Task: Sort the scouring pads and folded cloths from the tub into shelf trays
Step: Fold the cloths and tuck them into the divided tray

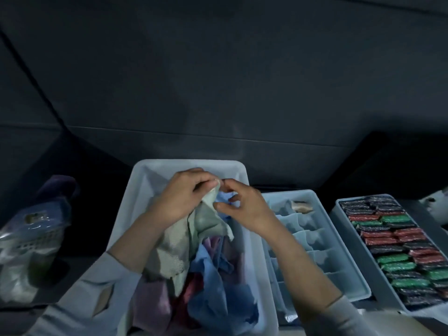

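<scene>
Closest to you, the tub (252,241) is stuffed with loose cloths, a blue cloth (213,287) up front and pinkish ones under it. Your left hand (180,197) pinches a corner of the pale green cloth (208,214), lifting it above the pile. Your right hand (242,207) sits just beside it, fingers curled at the cloth's edge, though I can't tell if it's really gripping. Right of the tub there's a divided tray (315,241), then a tray (339,214) packed with red, green and dark scouring pads (400,251). A plastic bag (29,238) sits far left.
</scene>
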`<move>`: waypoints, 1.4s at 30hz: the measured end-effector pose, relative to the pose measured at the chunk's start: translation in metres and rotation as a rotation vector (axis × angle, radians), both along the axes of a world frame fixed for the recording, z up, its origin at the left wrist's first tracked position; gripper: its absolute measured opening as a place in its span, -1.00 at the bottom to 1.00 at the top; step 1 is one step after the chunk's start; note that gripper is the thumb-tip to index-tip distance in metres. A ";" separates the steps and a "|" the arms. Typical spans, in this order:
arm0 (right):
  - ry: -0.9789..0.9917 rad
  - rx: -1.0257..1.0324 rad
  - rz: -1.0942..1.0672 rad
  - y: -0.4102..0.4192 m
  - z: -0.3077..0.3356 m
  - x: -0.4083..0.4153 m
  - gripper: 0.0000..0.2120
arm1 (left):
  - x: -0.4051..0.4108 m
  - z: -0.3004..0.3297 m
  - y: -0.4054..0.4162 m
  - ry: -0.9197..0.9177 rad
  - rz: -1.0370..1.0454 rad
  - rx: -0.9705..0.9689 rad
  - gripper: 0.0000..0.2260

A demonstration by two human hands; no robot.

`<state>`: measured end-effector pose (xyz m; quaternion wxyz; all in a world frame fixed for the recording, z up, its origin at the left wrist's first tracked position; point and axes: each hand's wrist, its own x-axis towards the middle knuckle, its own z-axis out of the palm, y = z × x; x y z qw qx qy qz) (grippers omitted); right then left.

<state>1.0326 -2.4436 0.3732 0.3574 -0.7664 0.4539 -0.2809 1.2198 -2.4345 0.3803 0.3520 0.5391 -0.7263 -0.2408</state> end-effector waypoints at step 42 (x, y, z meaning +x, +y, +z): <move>-0.087 0.009 -0.054 0.009 0.167 -0.061 -0.44 | -0.025 0.140 -0.015 0.234 -0.245 -0.037 -0.72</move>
